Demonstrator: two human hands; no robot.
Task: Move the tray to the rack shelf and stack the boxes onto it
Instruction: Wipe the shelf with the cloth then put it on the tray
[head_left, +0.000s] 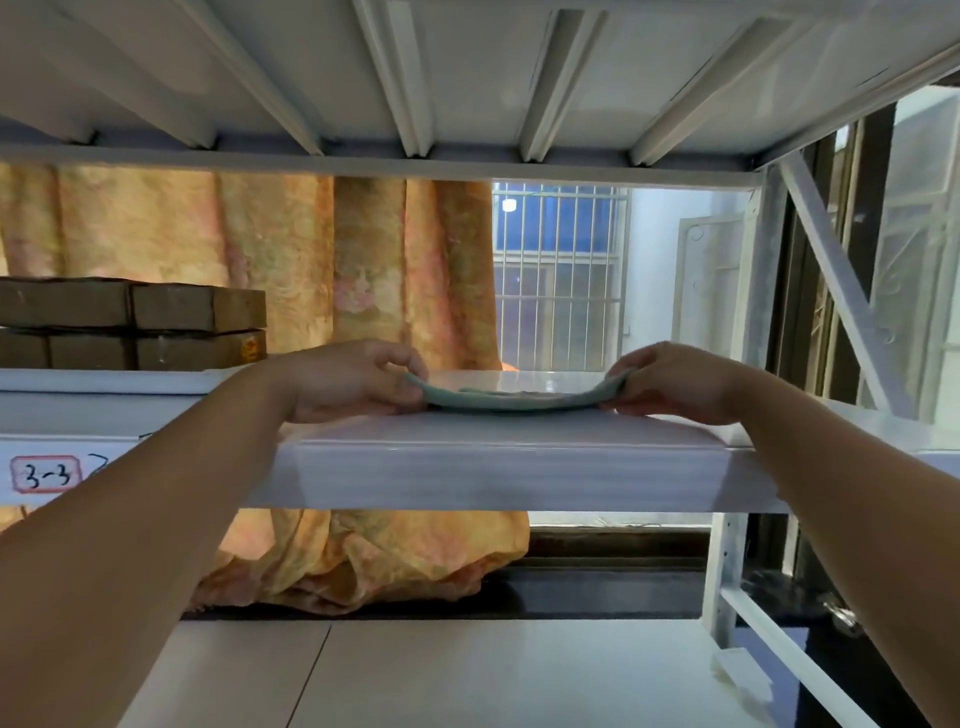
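Both closed on tray (511, 399), left hand (347, 381), right hand (675, 383)

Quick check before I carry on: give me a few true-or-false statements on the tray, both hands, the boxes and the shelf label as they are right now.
1. Both hands hold the green tray, left hand and right hand at opposite ends. True.
2. The tray is on the floor. False: it sits on the white rack shelf.
3. The brown boxes are stacked on the tray. False: they sit to its left on the shelf.
4. The shelf label reads 3-3. True.
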